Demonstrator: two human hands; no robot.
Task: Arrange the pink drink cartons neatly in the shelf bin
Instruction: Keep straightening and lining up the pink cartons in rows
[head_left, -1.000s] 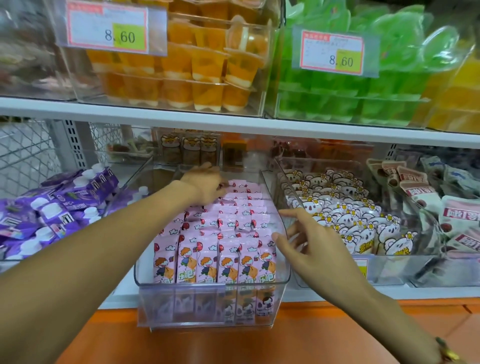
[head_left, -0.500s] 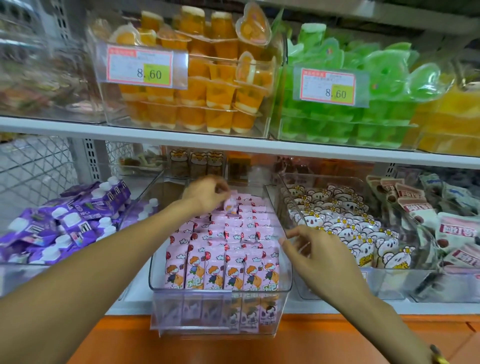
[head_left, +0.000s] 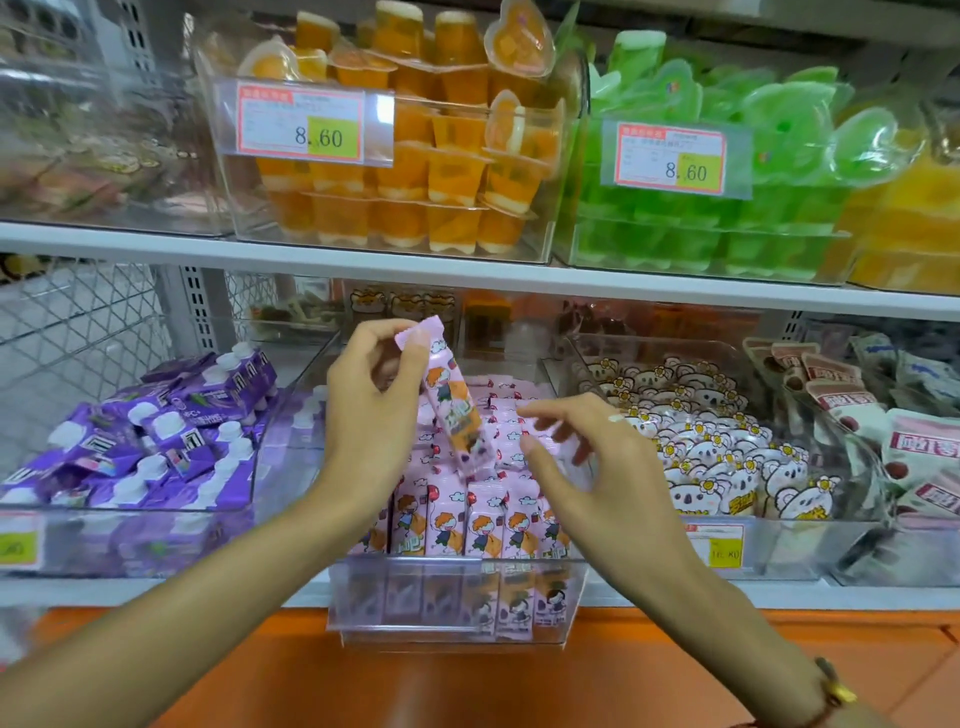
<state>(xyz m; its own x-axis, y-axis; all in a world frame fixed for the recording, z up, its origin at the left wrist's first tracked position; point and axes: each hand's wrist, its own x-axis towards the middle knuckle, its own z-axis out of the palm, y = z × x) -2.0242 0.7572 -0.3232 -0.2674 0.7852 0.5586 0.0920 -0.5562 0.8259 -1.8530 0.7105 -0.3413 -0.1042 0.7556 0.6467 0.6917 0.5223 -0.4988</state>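
- Left hand (head_left: 371, 410) pinches the top of one pink carton (head_left: 454, 415), tilted, lifted above the clear bin (head_left: 457, 603).
- Right hand (head_left: 587, 467) hovers just right of it, fingers loosely apart, holding nothing.

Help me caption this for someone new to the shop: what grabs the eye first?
The left hand lifts one pink carton above the packed clear bin on the lower shelf, with the right hand open beside it. Above, orange jelly cups and green jelly cups glow behind two price tags.
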